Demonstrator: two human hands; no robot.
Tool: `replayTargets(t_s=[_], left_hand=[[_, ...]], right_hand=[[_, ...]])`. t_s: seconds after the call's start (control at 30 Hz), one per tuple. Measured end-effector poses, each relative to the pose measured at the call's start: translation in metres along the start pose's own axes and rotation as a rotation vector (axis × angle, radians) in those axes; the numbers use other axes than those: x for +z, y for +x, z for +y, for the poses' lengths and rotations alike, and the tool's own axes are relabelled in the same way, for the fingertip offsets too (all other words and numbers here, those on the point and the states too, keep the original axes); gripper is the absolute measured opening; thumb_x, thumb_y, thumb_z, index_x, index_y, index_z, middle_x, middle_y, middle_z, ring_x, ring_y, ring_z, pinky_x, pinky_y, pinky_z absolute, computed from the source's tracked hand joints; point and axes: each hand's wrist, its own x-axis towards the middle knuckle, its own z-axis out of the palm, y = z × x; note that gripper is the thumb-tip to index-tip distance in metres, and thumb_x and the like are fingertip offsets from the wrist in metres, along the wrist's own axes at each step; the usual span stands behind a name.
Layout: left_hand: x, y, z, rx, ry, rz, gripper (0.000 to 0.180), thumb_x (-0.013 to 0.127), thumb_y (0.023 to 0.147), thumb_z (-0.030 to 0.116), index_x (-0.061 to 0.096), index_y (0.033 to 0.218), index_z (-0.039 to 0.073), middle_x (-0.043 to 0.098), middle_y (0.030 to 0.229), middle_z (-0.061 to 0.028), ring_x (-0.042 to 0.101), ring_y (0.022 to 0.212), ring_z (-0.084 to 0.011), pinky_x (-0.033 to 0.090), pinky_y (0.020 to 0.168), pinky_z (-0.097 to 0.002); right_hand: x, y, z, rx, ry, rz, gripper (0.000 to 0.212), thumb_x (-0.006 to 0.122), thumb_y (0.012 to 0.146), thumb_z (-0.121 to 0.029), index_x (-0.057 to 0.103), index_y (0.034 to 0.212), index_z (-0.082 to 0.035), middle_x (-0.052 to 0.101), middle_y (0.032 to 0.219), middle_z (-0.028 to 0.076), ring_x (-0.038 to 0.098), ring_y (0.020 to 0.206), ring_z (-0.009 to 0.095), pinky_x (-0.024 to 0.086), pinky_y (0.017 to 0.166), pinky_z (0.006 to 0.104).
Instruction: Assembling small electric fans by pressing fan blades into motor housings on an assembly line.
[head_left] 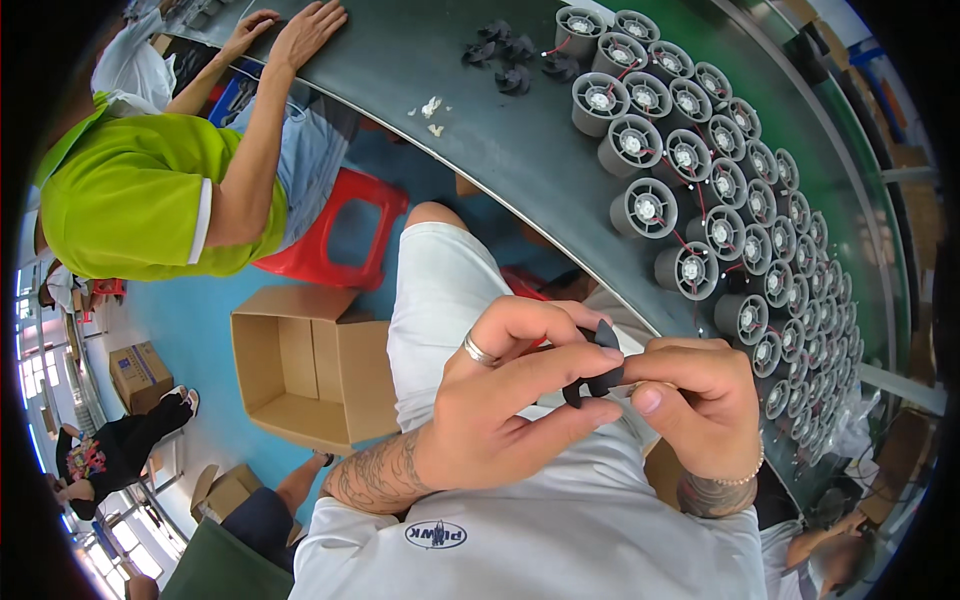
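Above my lap, my left hand (pixel 505 400) is closed on a small black fan impeller (pixel 604 372), its thumb and fingers pinching the blades. My right hand (pixel 705 405) meets it from the other side, with index finger and thumb pressed together against the impeller's edge. Something tiny and pale seems to sit in that right-hand pinch, too small to name. Several similar black impellers (pixel 513 78) lie in a loose group on the workbench (pixel 520 160). Beside them stand many grey round cup-shaped housings (pixel 643 208) with white centres and red-and-black wires.
White scraps (pixel 431 106) lie near the bench edge. On the left, a person in a green shirt (pixel 150 190) sits on a red stool (pixel 345 230), hands resting on the bench. An open cardboard box (pixel 300 375) stands on the blue floor. Another person (pixel 810 555) is at the lower right.
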Motion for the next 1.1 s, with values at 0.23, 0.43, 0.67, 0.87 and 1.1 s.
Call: replayTargets(t_s=[0.23, 0.43, 0.67, 0.87, 1.1], left_hand=[[-0.002, 0.004, -0.001, -0.002, 0.061, -0.038, 0.036, 0.077, 0.066, -0.004, 0.063, 0.099, -0.006, 0.046, 0.100, -0.0122, 0.058, 0.099, -0.0302, 0.049, 0.081, -0.0372], [-0.004, 0.007, -0.002, 0.037, 0.128, -0.054, 0.036, 0.079, 0.064, -0.003, 0.063, 0.097, -0.006, 0.047, 0.097, -0.0121, 0.059, 0.095, -0.0298, 0.050, 0.076, -0.0359], [-0.004, 0.008, -0.005, 0.069, 0.209, -0.047, 0.034, 0.080, 0.064, -0.002, 0.063, 0.094, -0.006, 0.046, 0.097, -0.0120, 0.060, 0.089, -0.0283, 0.051, 0.073, -0.0351], [-0.004, 0.010, -0.012, 0.163, 0.242, -0.029, 0.031, 0.080, 0.065, -0.001, 0.064, 0.091, -0.006, 0.046, 0.095, -0.0117, 0.060, 0.084, -0.0277, 0.052, 0.070, -0.0344], [-0.004, 0.012, -0.010, 0.162, 0.258, 0.002, 0.032, 0.082, 0.064, 0.004, 0.064, 0.089, -0.006, 0.045, 0.094, -0.0116, 0.061, 0.087, -0.0312, 0.053, 0.071, -0.0354]], right_hand=[[-0.004, 0.005, -0.001, 0.018, -0.036, -0.040, 0.012, 0.061, 0.082, -0.003, 0.066, 0.091, 0.004, 0.062, 0.069, 0.011, 0.055, 0.057, 0.017, 0.041, 0.052, 0.0281], [-0.006, 0.007, -0.001, 0.024, -0.076, -0.057, 0.011, 0.062, 0.080, -0.002, 0.066, 0.089, 0.003, 0.057, 0.063, 0.010, 0.052, 0.052, 0.018, 0.038, 0.048, 0.0286], [-0.006, 0.008, 0.001, -0.016, -0.129, -0.025, 0.012, 0.062, 0.080, -0.002, 0.066, 0.090, 0.003, 0.056, 0.063, 0.009, 0.051, 0.050, 0.016, 0.037, 0.046, 0.0270], [-0.006, 0.010, 0.002, -0.029, -0.166, -0.013, 0.011, 0.063, 0.080, -0.001, 0.067, 0.089, 0.003, 0.056, 0.063, 0.009, 0.051, 0.049, 0.015, 0.036, 0.044, 0.0264], [-0.009, 0.015, -0.002, -0.001, -0.136, -0.039, 0.009, 0.062, 0.079, 0.000, 0.067, 0.086, 0.003, 0.057, 0.062, 0.010, 0.051, 0.049, 0.016, 0.036, 0.044, 0.0267]])
